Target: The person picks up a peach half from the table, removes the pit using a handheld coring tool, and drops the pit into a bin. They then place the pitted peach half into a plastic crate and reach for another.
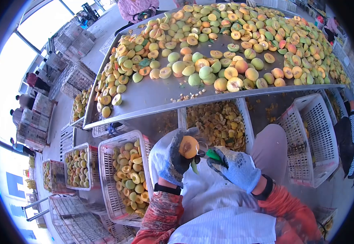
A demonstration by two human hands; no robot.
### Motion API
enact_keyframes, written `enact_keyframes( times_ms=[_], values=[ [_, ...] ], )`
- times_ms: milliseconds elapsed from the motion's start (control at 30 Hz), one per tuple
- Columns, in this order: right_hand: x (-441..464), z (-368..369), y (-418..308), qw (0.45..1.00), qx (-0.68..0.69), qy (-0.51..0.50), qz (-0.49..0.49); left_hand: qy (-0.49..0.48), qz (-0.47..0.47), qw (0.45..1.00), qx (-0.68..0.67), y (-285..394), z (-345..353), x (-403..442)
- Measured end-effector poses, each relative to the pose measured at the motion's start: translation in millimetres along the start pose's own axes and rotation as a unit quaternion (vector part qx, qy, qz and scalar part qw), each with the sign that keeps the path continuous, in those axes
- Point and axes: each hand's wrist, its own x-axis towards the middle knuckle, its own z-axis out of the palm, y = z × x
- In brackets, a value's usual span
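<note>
My left hand [173, 156], in a blue and dark grey work glove, is closed round a peach half [189, 147], its orange cut face turned up. Close beside it on the right, my gloved right hand [236, 166] grips a small green-handled tool [214, 155]. A thin, shiny metal end points from the tool toward the fruit; its exact shape is hard to make out. A green leaf or sliver of peel [194, 166] hangs just below the peach half. Both hands are above my lap, in front of the metal table [152, 97].
Whole and halved peaches [209, 61] cover much of the table, with loose pits [185, 97] near its front edge. Below it stands a crate of scraps [248, 126]. Peach-filled crates [103, 183] are at left, another white crate [313, 138] at right. A person [136, 10] stands across the table.
</note>
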Motion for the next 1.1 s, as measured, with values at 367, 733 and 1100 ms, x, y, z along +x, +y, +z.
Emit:
enact_keyframes(
  times_ms=[367, 733, 1100],
  values=[
    [5, -2, -6, 0.995, -0.052, 0.003, -0.09, 0.005, -0.101, 0.989, -0.108, 40, 17, 0],
    [-2, -11, -2, 0.936, 0.32, -0.13, 0.063, 0.078, -0.154, 0.981, -0.088, 30, 29, -6],
    [-11, 12, 5, 0.998, -0.052, 0.033, -0.034, 0.092, -0.242, 0.963, -0.079, 49, 41, 11]
  ],
)
